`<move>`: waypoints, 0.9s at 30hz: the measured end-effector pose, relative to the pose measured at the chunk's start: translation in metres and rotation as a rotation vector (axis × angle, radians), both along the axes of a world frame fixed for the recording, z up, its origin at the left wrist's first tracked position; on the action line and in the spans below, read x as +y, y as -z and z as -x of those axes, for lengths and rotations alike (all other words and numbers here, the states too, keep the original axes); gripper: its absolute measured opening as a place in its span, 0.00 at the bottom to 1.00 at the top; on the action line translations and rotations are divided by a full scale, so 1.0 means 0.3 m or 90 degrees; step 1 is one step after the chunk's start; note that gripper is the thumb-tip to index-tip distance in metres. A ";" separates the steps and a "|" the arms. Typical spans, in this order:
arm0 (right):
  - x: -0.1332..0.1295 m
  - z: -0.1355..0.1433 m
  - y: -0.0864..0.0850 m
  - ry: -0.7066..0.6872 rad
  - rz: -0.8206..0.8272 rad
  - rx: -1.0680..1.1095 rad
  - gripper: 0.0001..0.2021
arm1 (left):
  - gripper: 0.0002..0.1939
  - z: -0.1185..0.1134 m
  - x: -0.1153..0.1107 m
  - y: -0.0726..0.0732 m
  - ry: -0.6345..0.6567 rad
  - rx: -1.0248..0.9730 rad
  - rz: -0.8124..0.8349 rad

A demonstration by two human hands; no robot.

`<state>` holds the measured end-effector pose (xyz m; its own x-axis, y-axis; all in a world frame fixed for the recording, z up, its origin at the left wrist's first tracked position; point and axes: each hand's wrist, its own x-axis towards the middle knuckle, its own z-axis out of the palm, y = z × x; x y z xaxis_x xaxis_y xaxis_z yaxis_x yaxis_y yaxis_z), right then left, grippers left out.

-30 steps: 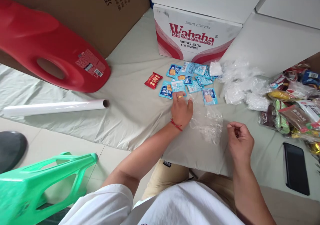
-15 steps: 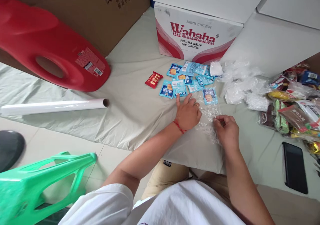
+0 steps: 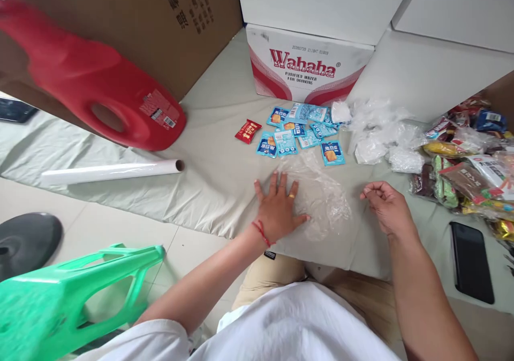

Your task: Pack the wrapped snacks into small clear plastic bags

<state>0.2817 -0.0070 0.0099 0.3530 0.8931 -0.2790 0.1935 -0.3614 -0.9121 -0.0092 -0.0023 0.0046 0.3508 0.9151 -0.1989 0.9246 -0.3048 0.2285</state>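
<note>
My left hand [image 3: 279, 207] lies palm down with its fingers spread, at the left edge of a clear plastic bag [image 3: 317, 189]. The bag is thin and wrinkled, spread flat on the cloth. To the right of the bag is my right hand [image 3: 387, 203], its fingers curled in and thumb against them, with nothing seen in it. Beyond the bag lies a loose group of blue snack packets [image 3: 286, 142]. One blue packet [image 3: 332, 153] sits apart at the bag's far edge. A small red packet [image 3: 248, 131] is left of the group.
Crumpled clear bags [image 3: 377, 130] and a heap of mixed snacks [image 3: 461, 173] are on the right, with a black phone [image 3: 471, 262] nearer. A Wahaba-style printed carton [image 3: 309, 64] stands behind. Left are a red jug [image 3: 120, 93], a white roll [image 3: 112, 172] and a green stool [image 3: 80, 286].
My left hand has moved left and nearer, its fingers spreading. My right hand has moved right, off the plastic bag, which now lies flatter. The view has shifted a little.
</note>
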 end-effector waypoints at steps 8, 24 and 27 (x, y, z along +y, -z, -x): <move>0.002 0.037 -0.007 -0.204 -0.075 -0.219 0.21 | 0.35 0.058 -0.172 -0.044 -0.057 0.022 -0.004; 0.179 0.195 -0.013 -0.337 -0.099 -0.181 0.12 | 0.29 0.078 -0.261 0.065 -0.101 -0.017 -0.065; 0.213 0.167 -0.007 -0.325 -0.093 -0.269 0.13 | 0.30 0.086 -0.279 0.065 -0.109 -0.023 -0.068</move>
